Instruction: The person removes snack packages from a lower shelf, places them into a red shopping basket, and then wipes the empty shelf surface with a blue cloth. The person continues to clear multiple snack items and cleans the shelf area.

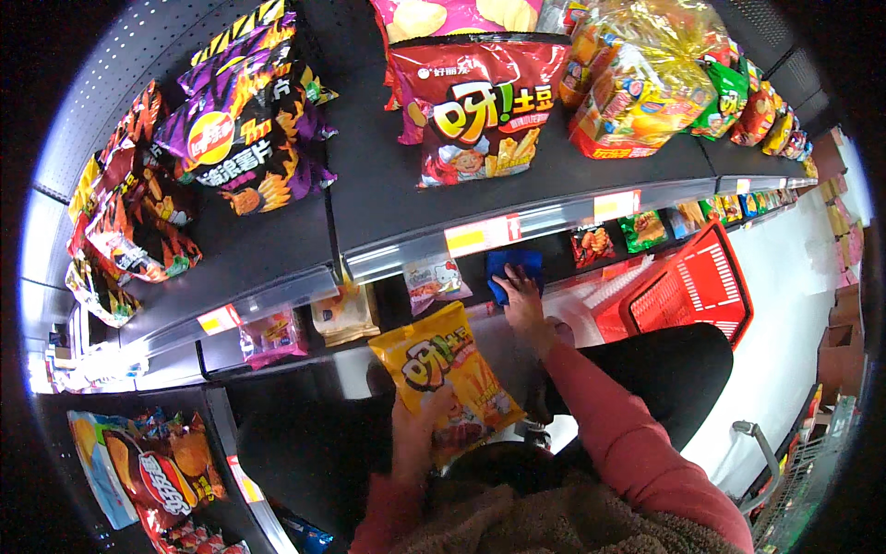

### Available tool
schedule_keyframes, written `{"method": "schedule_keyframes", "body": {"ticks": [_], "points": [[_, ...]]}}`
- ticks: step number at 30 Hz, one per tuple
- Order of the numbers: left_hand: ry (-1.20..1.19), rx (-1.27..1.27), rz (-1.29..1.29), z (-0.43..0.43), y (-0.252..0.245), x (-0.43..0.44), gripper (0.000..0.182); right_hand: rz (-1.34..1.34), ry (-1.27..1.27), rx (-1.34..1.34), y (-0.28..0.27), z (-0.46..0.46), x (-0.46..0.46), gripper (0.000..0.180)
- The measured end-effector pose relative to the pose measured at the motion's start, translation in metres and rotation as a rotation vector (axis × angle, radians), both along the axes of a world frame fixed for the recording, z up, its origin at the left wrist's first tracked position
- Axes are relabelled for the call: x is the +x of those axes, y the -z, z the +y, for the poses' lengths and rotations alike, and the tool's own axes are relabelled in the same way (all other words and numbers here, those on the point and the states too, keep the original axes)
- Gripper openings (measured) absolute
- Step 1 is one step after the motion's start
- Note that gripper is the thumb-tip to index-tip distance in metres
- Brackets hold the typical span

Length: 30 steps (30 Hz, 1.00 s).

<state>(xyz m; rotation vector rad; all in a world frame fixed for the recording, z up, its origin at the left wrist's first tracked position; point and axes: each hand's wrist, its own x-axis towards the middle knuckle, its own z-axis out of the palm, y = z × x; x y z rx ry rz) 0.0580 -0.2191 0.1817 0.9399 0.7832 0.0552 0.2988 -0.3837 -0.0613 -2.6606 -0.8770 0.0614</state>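
My left hand (419,422) grips a yellow snack bag (446,377) by its lower left part, in front of the shelves. To the right of the bag, my right hand (520,298) presses on a blue cloth (513,269) lying on the lower shelf, its fingers spread over the cloth's lower part. Between the yellow bag and the upper shelf's edge sits a small white and pink packet (435,280). A beige packet (344,313) lies on the same lower shelf, left of that one. Above, a dark red snack bag (488,111) stands on the upper shelf.
Purple and black chip bags (235,131) stand at upper left, wrapped yellow packages (637,90) at upper right. The upper shelf's price rail (547,221) overhangs the lower shelf. A red plastic basket (692,291) is right of my right hand; a wire cart (796,471) stands at lower right.
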Motion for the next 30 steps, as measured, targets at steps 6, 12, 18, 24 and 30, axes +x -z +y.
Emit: {"method": "schedule_keyframes", "body": {"ticks": [6,12,18,24,30], "points": [[-0.016,-0.052,0.101,-0.004,0.016,0.010,0.043,-0.059,-0.107,0.044,0.012,0.044,0.045,0.070],[0.008,-0.036,0.256,-0.004,0.014,0.022,0.047,0.365,0.050,0.095,0.019,0.065,0.112,0.042],[0.012,-0.102,0.185,-0.003,0.013,0.023,0.048,0.224,0.101,-0.004,0.029,0.050,0.128,0.049],[-0.022,-0.012,0.090,-0.010,0.014,0.018,0.040,0.075,0.220,-0.069,0.027,0.015,0.100,0.056],[0.030,-0.023,0.052,-0.011,0.009,0.011,0.043,0.002,0.336,-0.035,0.017,0.001,0.042,0.063]]}}
